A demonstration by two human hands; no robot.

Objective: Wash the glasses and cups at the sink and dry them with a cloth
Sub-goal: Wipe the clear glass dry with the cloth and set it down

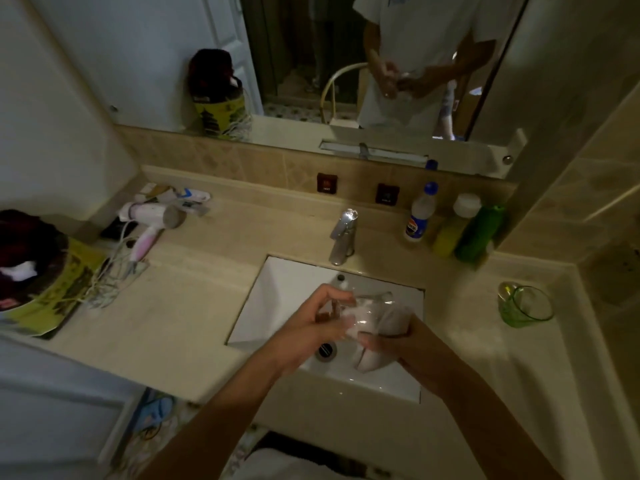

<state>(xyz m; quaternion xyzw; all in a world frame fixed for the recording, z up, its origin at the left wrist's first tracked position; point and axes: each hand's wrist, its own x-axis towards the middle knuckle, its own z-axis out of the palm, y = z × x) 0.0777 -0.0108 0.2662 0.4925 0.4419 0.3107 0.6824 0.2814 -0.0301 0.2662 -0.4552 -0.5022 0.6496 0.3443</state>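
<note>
Over the white sink (277,292) both my hands hold a clear glass (372,308) lying on its side. My left hand (318,327) grips the glass at its left end, fingers curled round it. My right hand (398,341) grips a pale pinkish cloth (372,362) wrapped against the right side of the glass; a loose end of the cloth hangs down toward the drain (325,351). A green glass (524,306) stands upright on the counter to the right of the sink. The chrome tap (343,237) stands behind the basin, and no water is visible running from it.
Three bottles (453,226) stand at the back right by the wall. A hair dryer (149,223) with its cord, tubes and a yellow bag (59,282) crowd the left counter. A mirror (381,64) above reflects the person.
</note>
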